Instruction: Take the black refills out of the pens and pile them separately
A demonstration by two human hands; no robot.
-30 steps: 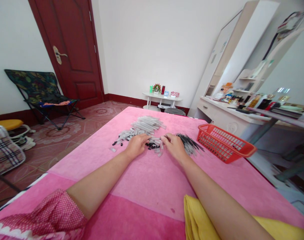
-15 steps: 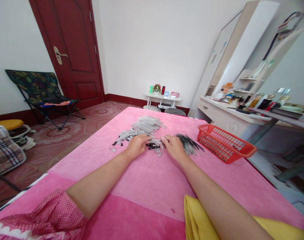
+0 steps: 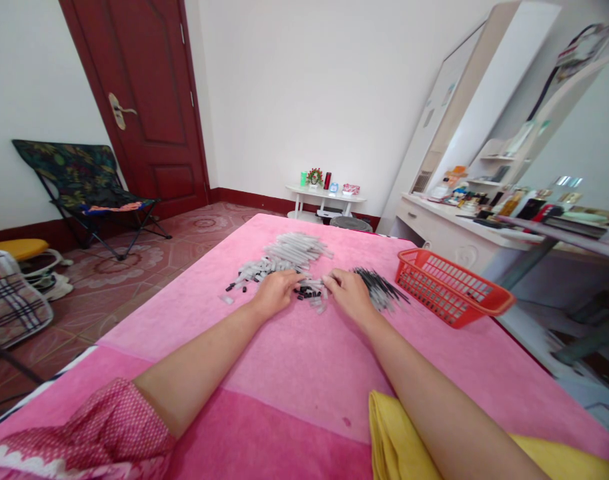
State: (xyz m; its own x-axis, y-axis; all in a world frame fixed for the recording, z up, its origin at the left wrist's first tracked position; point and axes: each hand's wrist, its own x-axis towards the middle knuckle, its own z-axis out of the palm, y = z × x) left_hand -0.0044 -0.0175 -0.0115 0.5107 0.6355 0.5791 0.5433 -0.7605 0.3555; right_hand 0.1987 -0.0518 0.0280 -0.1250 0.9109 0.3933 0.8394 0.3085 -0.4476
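My left hand is closed in a pinch at the near edge of the heaps of small parts. Across from it, my right hand is also pinched, its thumb and forefinger pointing left. Between the two sets of fingertips runs a thin pale pen barrel, partly hidden. Just below lie several short black plugs. Behind my left hand are a heap of small clear caps and a stack of whitish pen barrels. Dark pen refills lie right of my right hand.
An orange-red plastic basket stands on the pink cloth, right of the refills. A folded yellow cloth lies under my right forearm. Beyond the table are a folding chair, a low white stand and a crowded dressing table.
Both hands stay in nearly the same place, with only slight finger movement at the pinch. The heaps, basket and cloths look the same.
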